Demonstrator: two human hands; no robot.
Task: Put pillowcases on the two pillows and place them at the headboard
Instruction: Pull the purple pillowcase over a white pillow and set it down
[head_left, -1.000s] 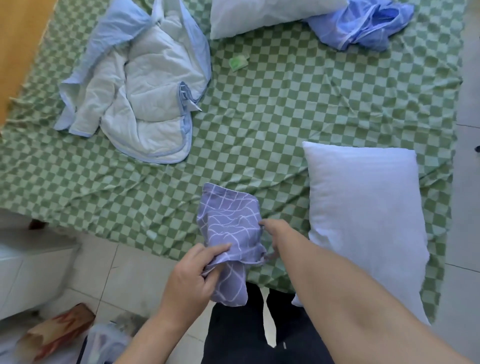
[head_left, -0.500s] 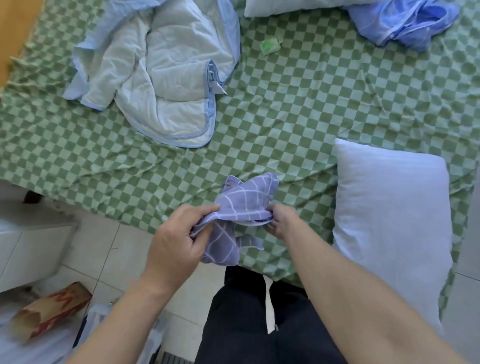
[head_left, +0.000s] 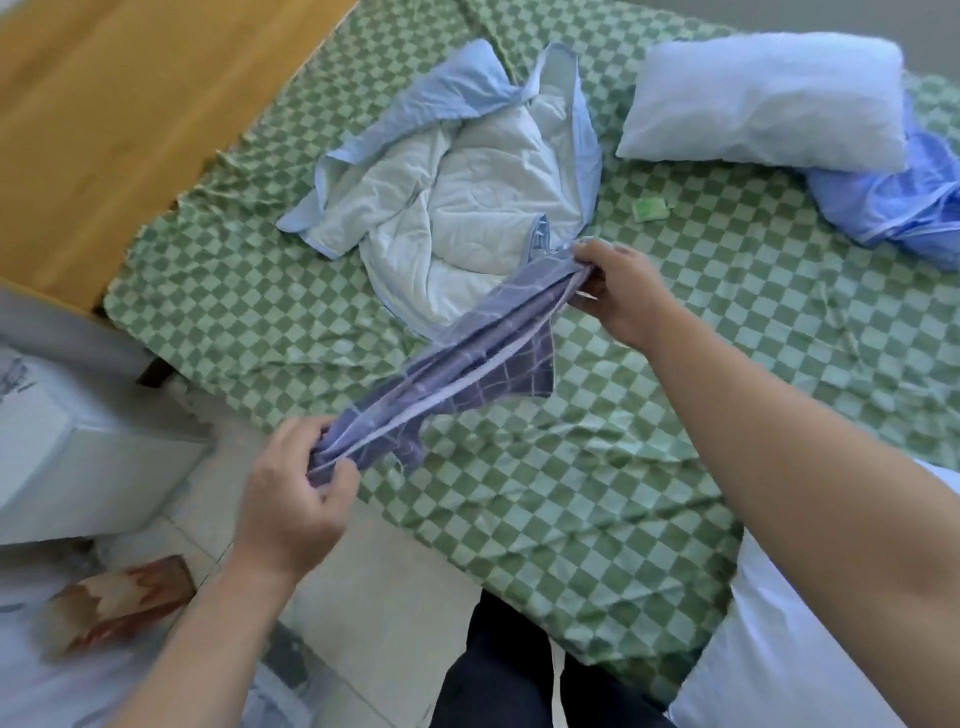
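From the head view I see my left hand (head_left: 291, 499) low and near the bed's edge, fingers and thumb curled tight round one bunched end of the purple grid-patterned pillowcase (head_left: 457, 366). My right hand (head_left: 618, 291) is higher and farther over the bed, pinching the other end between thumb and fingers. The pillowcase hangs stretched between the two hands in a long diagonal band, gathered into folds, with a loose flap drooping from its middle (a pale edge strip runs along its length). It is held above the bed, not lying on it.

Beneath it lies the green checked sheet (head_left: 597, 493), wrinkled across the mattress. One bare white pillow (head_left: 763, 104) lies at the far side of the bed, with no case on it. Against its right end sits a crumpled blue cloth (head_left: 893, 208); I cannot tell whether it is the second pillowcase. A second white pillow (head_left: 789, 649) shows at the lower right corner, partly hidden behind my right forearm, its near end hanging past the bed's edge.

A rumpled light blue and white quilt (head_left: 467, 208) lies in a heap on the sheet, just behind the raised end of the pillowcase. A small green packet (head_left: 649, 209) sits on the sheet between the quilt and the far pillow. The wooden headboard (head_left: 119, 119) fills the upper left. On the tiled floor (head_left: 395, 613) at lower left are a white cabinet (head_left: 78, 457) and a brown patterned box (head_left: 119, 597), blurred.
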